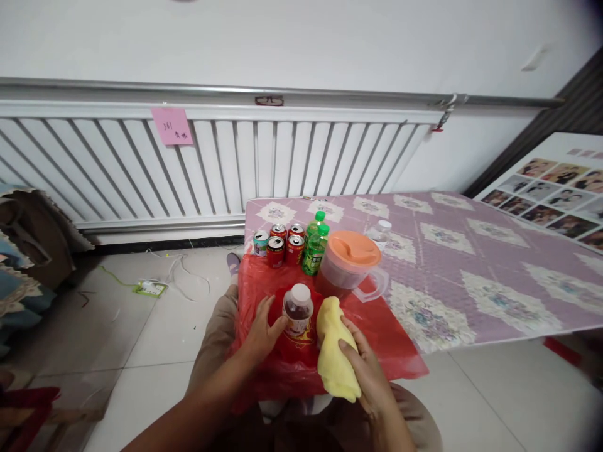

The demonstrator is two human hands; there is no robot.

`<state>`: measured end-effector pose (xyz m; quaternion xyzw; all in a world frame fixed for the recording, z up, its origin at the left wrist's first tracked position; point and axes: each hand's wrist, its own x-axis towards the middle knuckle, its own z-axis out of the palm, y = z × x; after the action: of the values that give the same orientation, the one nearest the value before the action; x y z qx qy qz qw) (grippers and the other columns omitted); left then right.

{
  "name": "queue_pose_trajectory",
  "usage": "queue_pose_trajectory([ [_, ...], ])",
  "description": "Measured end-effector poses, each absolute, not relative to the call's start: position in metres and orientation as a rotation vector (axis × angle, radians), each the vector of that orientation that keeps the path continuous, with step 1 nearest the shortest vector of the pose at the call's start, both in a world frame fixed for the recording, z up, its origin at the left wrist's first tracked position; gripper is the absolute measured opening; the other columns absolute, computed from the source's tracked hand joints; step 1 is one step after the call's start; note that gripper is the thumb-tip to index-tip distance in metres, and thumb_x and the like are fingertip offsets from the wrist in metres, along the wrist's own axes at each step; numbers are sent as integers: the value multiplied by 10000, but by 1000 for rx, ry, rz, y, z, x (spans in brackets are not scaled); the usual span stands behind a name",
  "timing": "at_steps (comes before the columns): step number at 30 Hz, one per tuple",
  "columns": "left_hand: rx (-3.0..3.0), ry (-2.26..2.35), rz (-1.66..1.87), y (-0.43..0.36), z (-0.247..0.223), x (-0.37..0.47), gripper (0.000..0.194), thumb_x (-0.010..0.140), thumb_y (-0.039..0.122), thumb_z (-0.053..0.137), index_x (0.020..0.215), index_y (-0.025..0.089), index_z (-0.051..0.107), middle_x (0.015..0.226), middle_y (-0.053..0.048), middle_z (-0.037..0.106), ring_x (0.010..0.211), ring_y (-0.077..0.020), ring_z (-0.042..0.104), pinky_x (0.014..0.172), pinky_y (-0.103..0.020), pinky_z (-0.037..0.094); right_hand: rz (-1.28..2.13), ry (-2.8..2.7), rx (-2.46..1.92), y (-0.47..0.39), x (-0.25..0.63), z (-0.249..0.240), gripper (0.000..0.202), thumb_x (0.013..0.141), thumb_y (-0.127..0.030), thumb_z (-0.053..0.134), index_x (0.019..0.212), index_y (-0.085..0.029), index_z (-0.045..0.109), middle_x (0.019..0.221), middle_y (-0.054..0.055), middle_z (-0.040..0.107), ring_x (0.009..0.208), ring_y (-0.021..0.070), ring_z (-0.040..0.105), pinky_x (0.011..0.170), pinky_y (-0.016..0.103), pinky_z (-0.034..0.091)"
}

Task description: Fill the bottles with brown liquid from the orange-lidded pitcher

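A clear bottle with a white cap point(300, 295) stands upright in front of me, over a red tray or basin point(294, 355) with yellow markings. My left hand point(264, 329) is at the bottle's left side, fingers spread and thumb toward its label; whether the thumb touches it I cannot tell. In my right hand point(365, 361) is a folded yellow cloth point(336, 351), gripped to the right of the bottle. Just behind the cloth stands a see-through pitcher point(336, 273) with an orange lid and a handle on its right.
Several red cans point(285, 246) and a teal can point(260, 243) group at the back left, beside two green bottles point(313, 254). Another clear bottle point(380, 232) stands behind the pitcher. Red plastic sheet point(396, 351) covers part of the patterned tablecloth point(452, 276). A radiator point(226, 163) lines the wall.
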<state>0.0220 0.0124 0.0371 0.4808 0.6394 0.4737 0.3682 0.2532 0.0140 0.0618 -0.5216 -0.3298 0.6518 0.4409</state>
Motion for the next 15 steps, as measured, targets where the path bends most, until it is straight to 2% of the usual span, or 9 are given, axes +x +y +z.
queue_pose_trajectory([
  [5,1204,1632,1222,3,38,23,649,806,439,607,1371,149,473,1528,-179,390,1449,-312,321,1210,-485,212,1622,-813,-1295,10,256,62,874,713,-449,776,1482,-319,381,1287,63,649,838,233,697,689,345,549],
  [11,1188,1636,1232,-4,41,26,646,811,441,596,1383,173,461,1537,-153,383,1461,-291,302,1218,-469,204,1620,-809,-1306,3,254,62,877,690,-449,786,1470,-325,403,1342,70,619,895,262,703,695,363,561],
  [15,1183,1627,1254,-4,44,26,650,803,455,599,1367,157,476,1525,-168,393,1457,-309,304,1213,-478,213,1621,-807,-1296,0,252,63,878,698,-437,787,1475,-318,395,1311,66,641,842,239,700,691,355,560],
])
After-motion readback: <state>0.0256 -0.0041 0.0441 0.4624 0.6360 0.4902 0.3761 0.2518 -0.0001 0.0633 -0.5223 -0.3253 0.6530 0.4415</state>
